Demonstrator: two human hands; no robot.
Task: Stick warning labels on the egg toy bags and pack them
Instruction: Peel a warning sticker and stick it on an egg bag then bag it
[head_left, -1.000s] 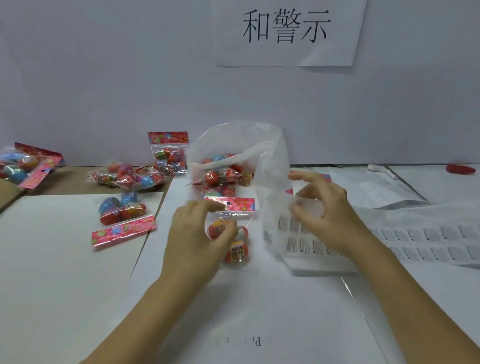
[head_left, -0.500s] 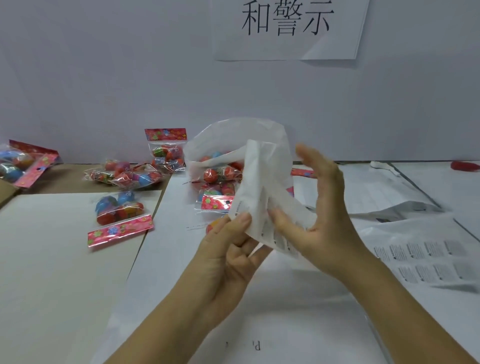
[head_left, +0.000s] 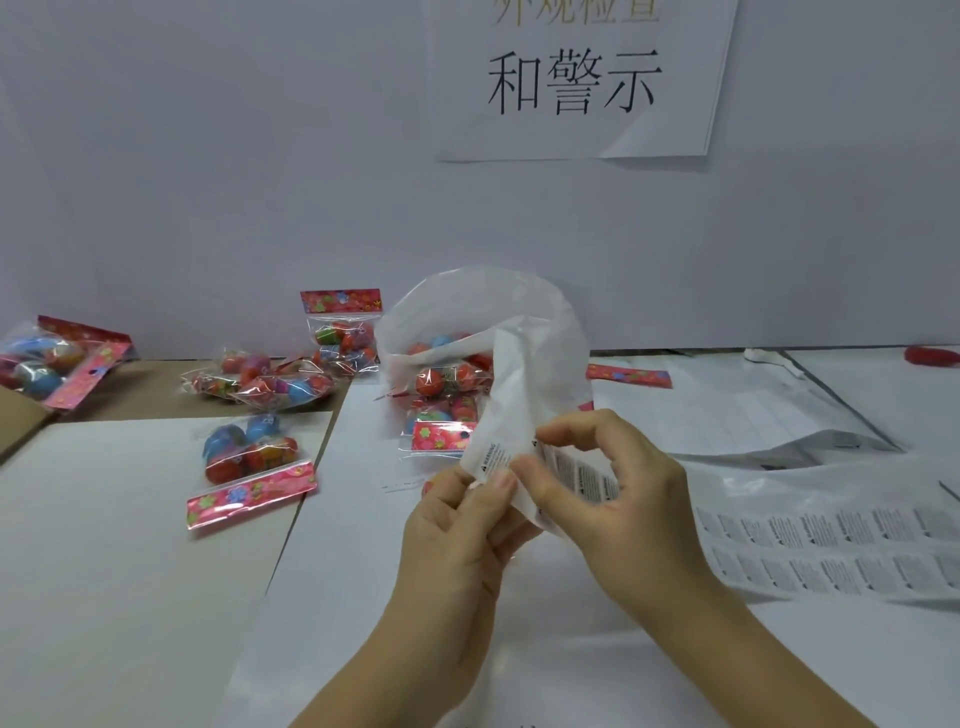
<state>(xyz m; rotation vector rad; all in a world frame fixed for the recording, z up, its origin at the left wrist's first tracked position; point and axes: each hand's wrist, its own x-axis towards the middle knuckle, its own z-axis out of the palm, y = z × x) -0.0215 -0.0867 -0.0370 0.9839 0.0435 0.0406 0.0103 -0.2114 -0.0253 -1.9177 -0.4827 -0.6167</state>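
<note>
Near the surface's left edge lie loose egg toy bags (head_left: 249, 457) with red flowered header cards, and at the middle of the back edge an open clear packing bag (head_left: 467, 312) holds more. In front of it my left hand (head_left: 457, 530) pinches the corner of a label sheet (head_left: 514, 410) at a label reading "WARNING", and my right hand (head_left: 618, 499) curls thumb and fingers round the same sheet. More label sheets (head_left: 831, 535) lie toward the right edge, and the wall sign (head_left: 571, 83) reads "和警示".
</note>
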